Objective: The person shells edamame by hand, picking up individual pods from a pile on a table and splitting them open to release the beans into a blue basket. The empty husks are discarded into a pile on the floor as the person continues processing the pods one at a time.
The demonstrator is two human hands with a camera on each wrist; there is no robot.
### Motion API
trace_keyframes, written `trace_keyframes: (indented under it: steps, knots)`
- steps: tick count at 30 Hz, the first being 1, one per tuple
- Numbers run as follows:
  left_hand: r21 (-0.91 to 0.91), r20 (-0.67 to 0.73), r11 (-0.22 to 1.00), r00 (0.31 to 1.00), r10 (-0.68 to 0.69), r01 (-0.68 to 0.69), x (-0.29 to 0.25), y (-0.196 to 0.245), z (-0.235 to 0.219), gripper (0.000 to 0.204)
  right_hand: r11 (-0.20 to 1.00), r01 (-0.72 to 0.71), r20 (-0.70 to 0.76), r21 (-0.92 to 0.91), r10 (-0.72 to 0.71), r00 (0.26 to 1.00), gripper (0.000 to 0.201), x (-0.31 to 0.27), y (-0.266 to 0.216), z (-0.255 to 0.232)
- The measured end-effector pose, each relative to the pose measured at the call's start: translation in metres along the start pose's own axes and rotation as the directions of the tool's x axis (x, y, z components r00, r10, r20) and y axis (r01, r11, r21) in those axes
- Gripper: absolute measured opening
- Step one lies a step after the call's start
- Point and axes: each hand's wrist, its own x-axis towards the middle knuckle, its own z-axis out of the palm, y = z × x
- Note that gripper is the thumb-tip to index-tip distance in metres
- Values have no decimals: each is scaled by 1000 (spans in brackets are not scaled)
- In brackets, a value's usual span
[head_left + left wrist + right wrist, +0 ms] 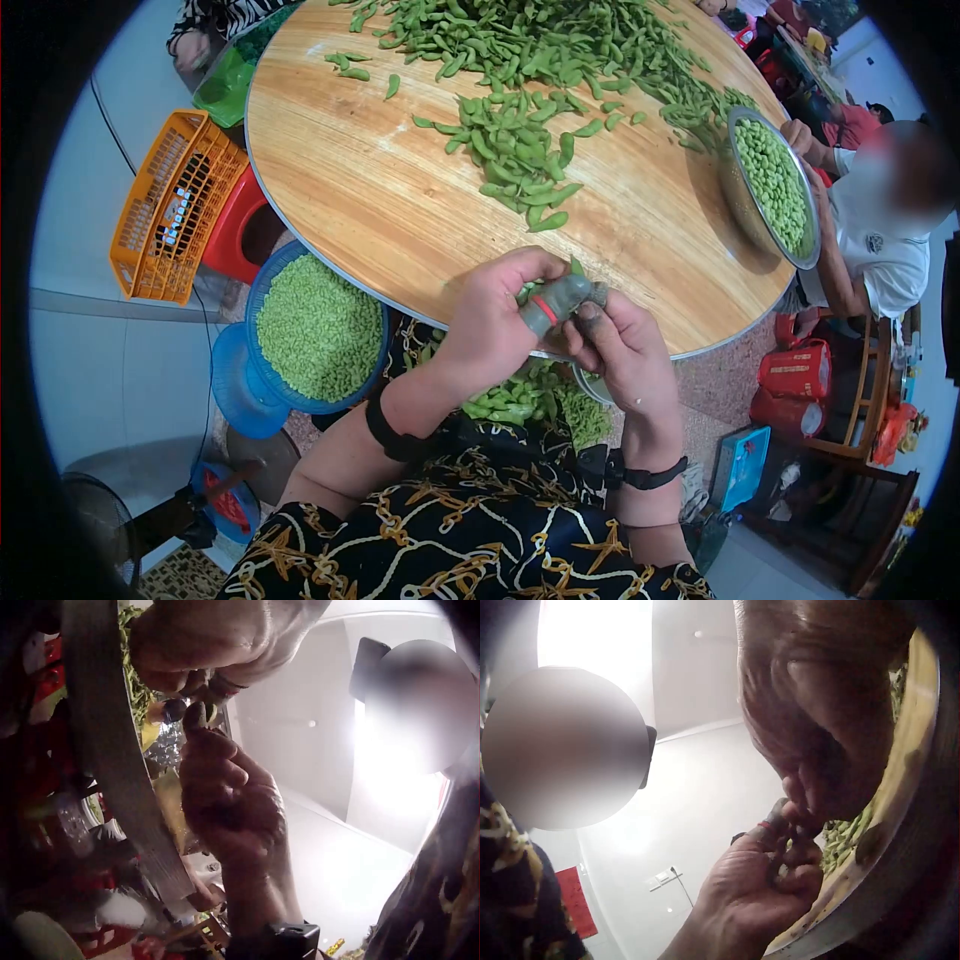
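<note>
Two hands meeting at the near edge of the round wooden table [400, 210], pinching one green edamame pod [577, 267] between them. Left hand [490, 320] curled, thumb sheathed in a grey rubber finger cot with a red band [553, 303], pressed against the pod from the left. Right hand [625, 350] curled likewise, dark-stained fingertips [590, 318] closed on the same pod from the right. Pod largely hidden by the fingers; only its green tip visible above the grip, long axis apparently running up and away from the body, though not certain. Both hands equally close to the pod, neither spread. Directly below the grip, in the lap, a heap of empty green pods [515, 400] and the rim of a small metal bowl [590, 388]. Left of the knee, a blue plastic basket of shelled green beans [318, 330]. Ahead on the table, well apart from the grip, a pile of unshelled green pods [520, 150]; to the right, a steel bowl of shelled beans [770, 185] before a second seated person [880, 240]. Further left, an orange plastic crate [172, 208].
</note>
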Motion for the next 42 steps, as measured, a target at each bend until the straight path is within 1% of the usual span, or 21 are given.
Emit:
trace_keyframes:
  steps: [1, 2, 3, 5, 6, 8, 9, 11, 15, 18, 19, 20, 24, 25, 27, 29, 30, 32, 36, 38, 42]
  knots:
    - [-343, 147, 912, 972, -183, 224, 2, 1, -6, 12, 995, -22, 13, 93, 20, 1000, 21, -1, -3, 1]
    - [-598, 344, 665, 893, -292, 448, 3, 2, -10, 12, 982, -45, 28, 185, 41, 999, 21, -2, -4, 2]
    - [-598, 343, 665, 893, -292, 447, 3, 3, -11, 12, 982, -46, 28, 185, 41, 999, 21, -2, -5, 2]
    - [-733, 414, 445, 857, -308, 514, 3, 5, -12, 9, 915, -140, 103, 377, 108, 989, 19, -1, -6, 1]
    - [-733, 413, 446, 857, -307, 513, 2, 4, -10, 9, 916, -139, 104, 377, 107, 989, 19, 0, -4, 2]
    - [-414, 186, 848, 943, -276, 330, -1, -1, -1, 9, 987, -14, -10, 158, 16, 1000, 18, 3, 1, 4]
    - [-416, 183, 849, 944, -274, 327, -1, -5, -1, 9, 988, -14, -7, 155, 15, 1000, 18, 5, 0, 7]
    - [-117, 80, 979, 984, -159, 167, -2, -10, -1, 9, 991, 4, -157, -135, -26, 987, 17, 7, -2, 12]
    - [-236, 63, 943, 972, -225, 234, 0, -7, -12, 9, 998, -34, -150, -54, 25, 988, 17, 21, 0, 6]
    - [-532, 145, 760, 925, -351, 372, 7, -6, -23, 15, 996, -33, -127, 80, 43, 991, 15, 42, 2, 0]
    - [-547, 127, 756, 928, -351, 360, 7, -8, -26, 16, 953, 98, -165, -287, -149, 975, 14, 49, 2, -1]
    - [-560, 110, 750, 929, -354, 353, 7, -11, -29, 17, 766, 189, -131, -615, -335, 933, 16, 55, 3, -2]
    - [-437, 48, 841, 942, -331, 318, 7, -16, -37, 13, 578, 41, -211, -815, -363, 908, 21, 66, -12, 5]
    - [-252, -19, 924, 953, -303, 289, 8, -11, -33, 13, 576, 47, -204, -816, -363, 909, 21, 66, -12, 7]
    - [-56, -83, 961, 957, -276, 272, 8, -13, -27, 13, 880, 206, -115, -429, -279, 953, 23, 59, -9, 11]
    - [130, -65, 991, 998, -20, 29, 7, -25, -22, 15, 850, 255, -85, -461, -329, 941, 23, 54, -9, 17]
    - [130, -62, 991, 998, -21, 29, 8, -21, -23, 15, 812, 310, -55, -495, -386, 921, 23, 52, -11, 19]
    - [25, 13, 976, 976, -218, 218, 9, -12, -27, 18, 796, 309, -62, -521, -396, 916, 17, 50, -14, 16]
    - [-249, 170, 937, 964, -206, 244, 8, -24, -34, 21, 791, 359, -23, -496, -425, 905, 11, 47, -6, 8]
    - [-552, 359, 671, 867, -345, 495, 9, -12, -41, 17, 817, 385, -26, -429, -437, 899, 10, 45, -3, 6]
    - [-621, 418, 579, 848, -326, 529, 8, -16, -47, 16, 855, 373, -37, -360, -413, 910, 10, 43, -6, 4]
